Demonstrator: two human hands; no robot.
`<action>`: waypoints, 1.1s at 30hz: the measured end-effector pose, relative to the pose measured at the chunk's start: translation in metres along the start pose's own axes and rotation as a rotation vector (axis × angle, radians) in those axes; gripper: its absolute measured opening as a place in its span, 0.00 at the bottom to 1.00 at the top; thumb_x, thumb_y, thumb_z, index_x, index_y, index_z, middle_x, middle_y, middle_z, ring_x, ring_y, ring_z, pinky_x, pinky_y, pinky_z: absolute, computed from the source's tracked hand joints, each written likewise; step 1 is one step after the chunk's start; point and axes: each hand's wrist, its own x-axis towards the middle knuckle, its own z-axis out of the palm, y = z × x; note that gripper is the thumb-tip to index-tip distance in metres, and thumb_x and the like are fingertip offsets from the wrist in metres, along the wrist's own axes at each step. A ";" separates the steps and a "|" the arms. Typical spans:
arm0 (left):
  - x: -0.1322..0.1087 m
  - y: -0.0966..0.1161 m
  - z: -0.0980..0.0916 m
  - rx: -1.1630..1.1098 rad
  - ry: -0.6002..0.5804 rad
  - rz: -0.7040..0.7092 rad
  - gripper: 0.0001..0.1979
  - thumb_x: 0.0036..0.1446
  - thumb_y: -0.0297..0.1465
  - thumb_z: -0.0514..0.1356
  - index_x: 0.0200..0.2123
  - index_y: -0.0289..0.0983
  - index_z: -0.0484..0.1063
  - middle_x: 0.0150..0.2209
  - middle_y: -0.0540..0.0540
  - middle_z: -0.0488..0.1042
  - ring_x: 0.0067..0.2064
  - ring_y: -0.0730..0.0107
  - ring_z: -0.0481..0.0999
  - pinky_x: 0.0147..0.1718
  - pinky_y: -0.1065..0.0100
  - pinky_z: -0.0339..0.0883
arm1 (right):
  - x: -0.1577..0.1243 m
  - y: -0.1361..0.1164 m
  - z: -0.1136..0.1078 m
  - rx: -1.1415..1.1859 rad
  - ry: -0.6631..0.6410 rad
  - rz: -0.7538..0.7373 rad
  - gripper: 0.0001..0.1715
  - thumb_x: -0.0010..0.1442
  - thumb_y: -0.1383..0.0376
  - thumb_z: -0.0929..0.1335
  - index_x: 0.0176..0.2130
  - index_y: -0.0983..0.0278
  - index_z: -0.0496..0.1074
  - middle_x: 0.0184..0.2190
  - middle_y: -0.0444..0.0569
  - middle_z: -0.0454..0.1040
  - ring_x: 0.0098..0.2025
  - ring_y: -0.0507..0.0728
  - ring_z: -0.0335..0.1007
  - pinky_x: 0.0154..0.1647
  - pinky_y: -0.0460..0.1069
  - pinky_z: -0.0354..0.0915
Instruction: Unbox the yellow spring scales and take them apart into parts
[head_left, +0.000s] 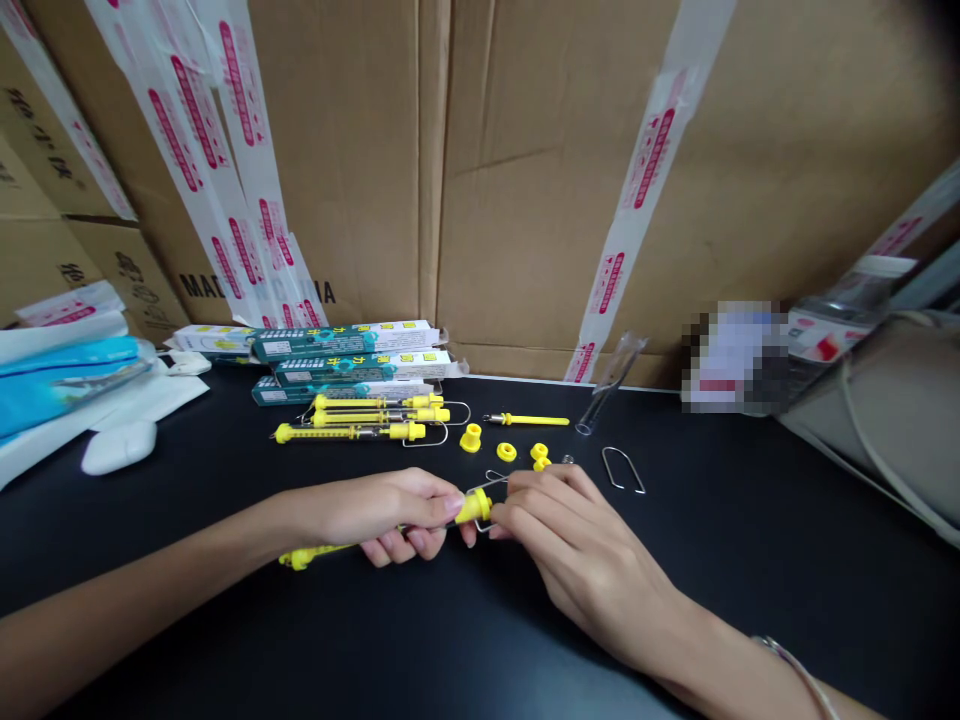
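Note:
My left hand [401, 515] is wrapped round the tube of a yellow spring scale [319, 552], tilted with its cap end up to the right. Close against that cap, my right hand [570, 530] pinches a thin metal wire handle [487, 487] with its fingertips. The fingers partly hide where wire and cap meet. Beyond the hands lie small yellow caps [506, 452], a yellow flanged plug [471, 438], a yellow scale rod with a spring [536, 420], a clear plastic tube [619, 385] and a bent wire handle [624, 470].
Three assembled spring scales [352, 433] lie at the back left, before stacked green-and-white boxes [337, 370]. A white earphone case [118, 447] and a blue packet [67, 385] are at left. Cardboard [525, 200] walls the back. A plastic bottle [840, 310] and grey bag [892, 410] stand right.

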 end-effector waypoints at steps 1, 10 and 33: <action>0.000 0.001 0.001 0.009 0.004 0.001 0.30 0.56 0.60 0.59 0.39 0.37 0.65 0.26 0.57 0.54 0.21 0.81 0.43 0.18 0.73 0.33 | -0.001 0.000 0.001 0.029 -0.009 0.016 0.20 0.72 0.75 0.58 0.37 0.66 0.74 0.26 0.45 0.74 0.32 0.53 0.69 0.41 0.51 0.62; 0.002 -0.001 0.001 0.060 0.022 0.028 0.29 0.57 0.60 0.56 0.37 0.38 0.65 0.25 0.58 0.53 0.21 0.80 0.43 0.18 0.74 0.35 | -0.003 0.000 -0.002 0.060 -0.033 0.016 0.16 0.72 0.75 0.59 0.38 0.67 0.73 0.27 0.45 0.73 0.30 0.53 0.66 0.37 0.50 0.60; -0.002 -0.021 0.054 1.525 0.584 0.307 0.11 0.70 0.31 0.47 0.43 0.37 0.67 0.36 0.45 0.77 0.32 0.53 0.80 0.26 0.58 0.70 | -0.005 -0.007 -0.004 -0.224 -0.132 -0.046 0.16 0.69 0.74 0.60 0.52 0.73 0.72 0.56 0.59 0.74 0.58 0.70 0.64 0.52 0.64 0.68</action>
